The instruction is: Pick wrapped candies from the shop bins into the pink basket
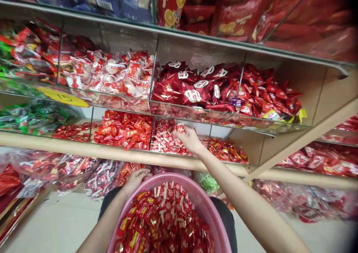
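Observation:
A pink plastic basket (200, 195) stands between my knees, heaped with red-and-gold wrapped candies (156, 223) and, toward its far side, red-and-white wrapped candies (175, 197). Around the far left of its rim curls my left hand (137, 179), its fingertips partly hidden behind the edge. My right hand (188, 139) reaches into a low shelf compartment of red-and-white wrapped candies (163, 135). Its thumb and fingers are closed on some of these candies at the top of the pile; how many is hidden.
Glass dividers (152, 132) and a wooden shelf edge (165, 159) border the compartment. Overhead, a glass shelf holds dark red packets (192, 83). Orange-red packets (127, 128) lie to the left, small red-and-yellow candies (228, 148) to the right. Bagged sweets (103, 176) sit below.

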{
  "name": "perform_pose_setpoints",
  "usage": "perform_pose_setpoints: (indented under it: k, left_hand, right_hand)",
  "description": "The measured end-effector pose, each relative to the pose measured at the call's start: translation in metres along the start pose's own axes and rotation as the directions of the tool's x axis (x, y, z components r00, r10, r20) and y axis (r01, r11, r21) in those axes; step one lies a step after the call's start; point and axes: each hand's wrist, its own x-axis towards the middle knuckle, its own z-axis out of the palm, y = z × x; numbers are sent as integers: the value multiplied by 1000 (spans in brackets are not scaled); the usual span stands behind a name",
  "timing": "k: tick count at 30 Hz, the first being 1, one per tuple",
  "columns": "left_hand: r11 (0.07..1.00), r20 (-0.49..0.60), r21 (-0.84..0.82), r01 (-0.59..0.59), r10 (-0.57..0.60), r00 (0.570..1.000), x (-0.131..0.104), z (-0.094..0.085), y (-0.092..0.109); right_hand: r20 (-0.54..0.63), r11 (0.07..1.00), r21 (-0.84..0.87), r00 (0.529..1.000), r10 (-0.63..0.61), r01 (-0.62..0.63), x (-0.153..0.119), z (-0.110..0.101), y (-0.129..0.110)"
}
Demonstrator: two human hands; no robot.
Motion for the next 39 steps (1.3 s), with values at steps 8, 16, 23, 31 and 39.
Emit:
perform_pose_setpoints:
  k: [8,16,23,31,39]
  left_hand:
    - [1000,-3,-21,-4,4,1000,3,2,-4]
    - [1000,-9,-12,18,-18,1000,3,4,-4]
    - [1000,-16,-14,18,-18,1000,1,6,0]
    - [999,-12,-27,22,-22,1000,-4,6,3]
    - [1000,-6,-25,13,-13,1000,-2,5,1]
  right_hand:
    - [313,989,13,940,138,-149,-115,5,8]
    - [305,953,-283,932,195,-107,-189,30,73]
    - [314,940,-332,929,196,-86,-201,40,78]
    - [250,932,-351,949,190,-95,-199,39,75]
    - [316,877,-475,917,242,-67,-205,44,76]
